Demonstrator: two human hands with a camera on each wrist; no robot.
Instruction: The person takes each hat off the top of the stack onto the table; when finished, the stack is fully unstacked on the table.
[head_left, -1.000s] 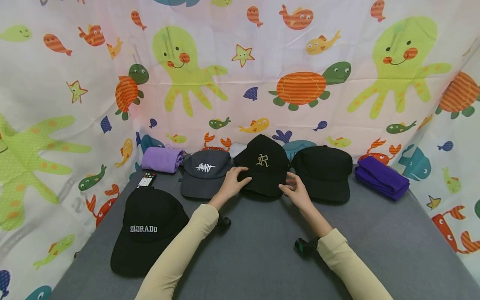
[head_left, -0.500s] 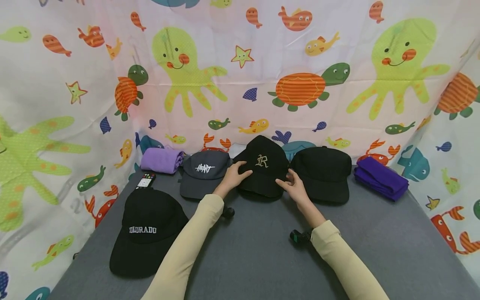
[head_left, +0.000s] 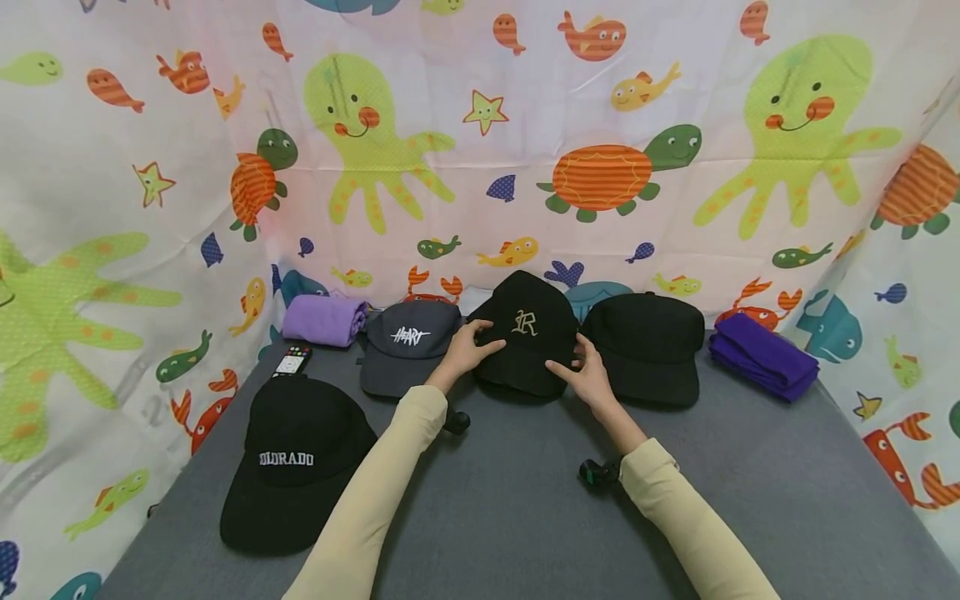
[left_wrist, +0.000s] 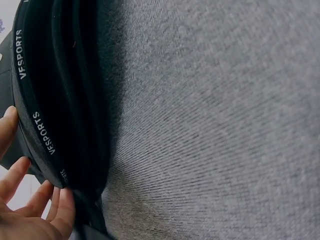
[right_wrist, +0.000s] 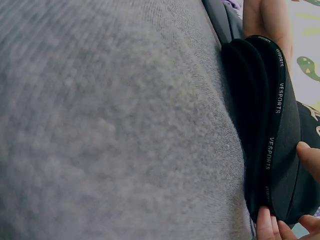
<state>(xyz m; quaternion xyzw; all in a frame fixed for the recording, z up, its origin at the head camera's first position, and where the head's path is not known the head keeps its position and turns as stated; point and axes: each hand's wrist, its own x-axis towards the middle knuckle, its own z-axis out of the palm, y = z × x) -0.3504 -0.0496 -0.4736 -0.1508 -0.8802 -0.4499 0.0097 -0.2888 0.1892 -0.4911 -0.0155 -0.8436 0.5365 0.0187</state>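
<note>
The black cap (head_left: 525, 333) bears a gold emblem and stands mid-row on the grey surface (head_left: 525, 517), between two other caps. Left hand (head_left: 463, 352) and right hand (head_left: 587, 377) grasp its sides. Its brim is hidden.

Caps (head_left: 647, 343) on grey surface (head_left: 510, 517)

The middle cap (head_left: 525, 337) is black with a gold emblem; its inner band is black with white lettering. The left cap (head_left: 408, 346) is dark grey with white lettering. The near cap (head_left: 296, 454) is black with white lettering. The mat (head_left: 525, 517) is grey. The sleeves (head_left: 375, 508) are cream. The backdrop (head_left: 480, 125) is white with bright sea creatures.
</note>
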